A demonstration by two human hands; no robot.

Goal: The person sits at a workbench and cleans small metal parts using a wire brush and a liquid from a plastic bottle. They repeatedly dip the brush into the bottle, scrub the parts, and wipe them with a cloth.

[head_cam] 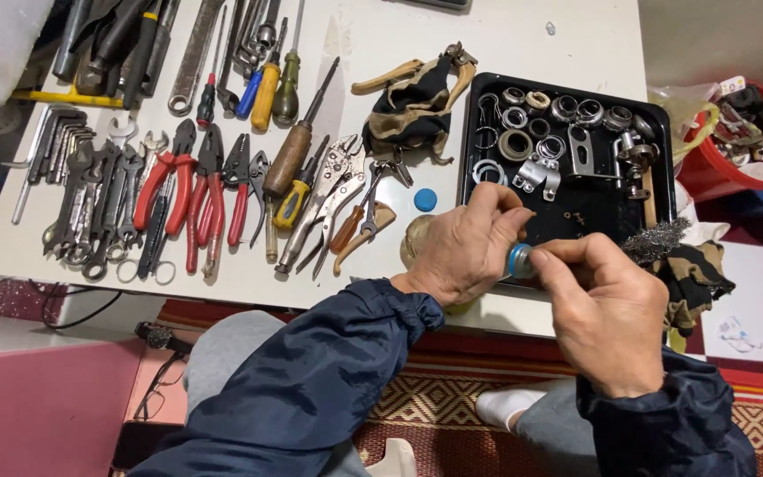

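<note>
My left hand (465, 247) and my right hand (598, 314) meet over the near edge of the white table (505, 40). Together they pinch a small round metal ring part with a blue face (518, 261); the fingertips of both hands wrap its rim. Under my left hand a clear glass jar (412, 238) shows partly. A blue cap (426, 199) lies on the table just beyond it. Right behind my hands sits a black tray (576, 212) of metal rings, clamps and small parts.
Pliers, wrenches, screwdrivers and hex keys are spread over the table's left half (178, 185). Black and tan gloves lie at the centre (412, 102) and at the right edge (691, 274), beside steel wool (655, 240). A red basin (726, 172) stands on the floor at right.
</note>
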